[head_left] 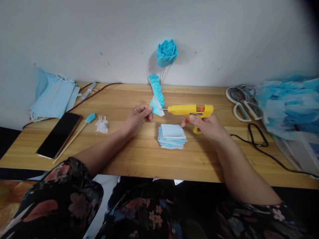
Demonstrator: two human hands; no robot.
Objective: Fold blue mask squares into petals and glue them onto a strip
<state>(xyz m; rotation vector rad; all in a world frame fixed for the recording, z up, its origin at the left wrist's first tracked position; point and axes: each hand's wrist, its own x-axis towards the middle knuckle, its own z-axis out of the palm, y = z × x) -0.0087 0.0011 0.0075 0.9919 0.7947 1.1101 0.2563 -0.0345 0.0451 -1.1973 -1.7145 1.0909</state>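
Near the middle of the table, my left hand (pixel 138 118) pinches a small folded blue piece (pixel 156 106) between thumb and fingers. My right hand (pixel 204 126) is wrapped round the handle of a yellow glue gun (pixel 185 110), whose metal tip points left and meets the folded piece's right side. Below the gun lies a stack of light blue squares (pixel 171 136). Just behind the folded piece runs a row of gathered blue pieces (pixel 156 87). A blue fabric flower (pixel 166 53) on a thin stick stands at the wall.
On the left are flat face masks (pixel 53 94), a phone (pixel 59 135), a blue-tipped stick (pixel 72 141) and a white scrap (pixel 102 124). To the right are scissors (pixel 245 111), a black cable (pixel 266 154) and a blue fabric heap (pixel 289 103).
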